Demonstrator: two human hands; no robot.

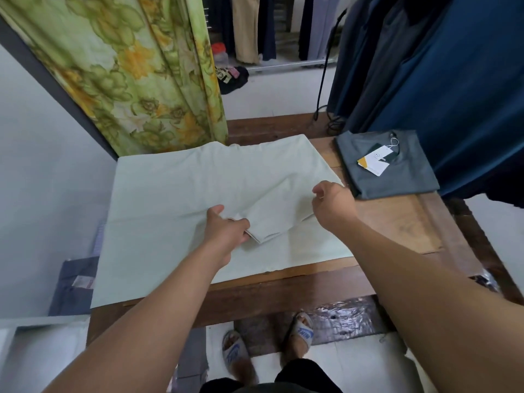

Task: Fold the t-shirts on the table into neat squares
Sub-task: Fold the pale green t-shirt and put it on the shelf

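On table (pixel 397 222), near edge: left hand (pixel 226 231) pinches t-shirt (pixel 184 194) sleeve (pixel 278 219) hem, right hand (pixel 333 204) pinches sleeve's far fold. Judgement: lay sleeve inward flat, edges straight.

Both bare arms stretch forward, the hands near each other but apart.
The left hand (pixel 226 231) pinches a folded edge of the t-shirt (pixel 170 194) between the thumb and curled fingers. The right hand (pixel 333 205) is a little farther out, with its fingers curled downward; the back of the hand hides whether they grip.
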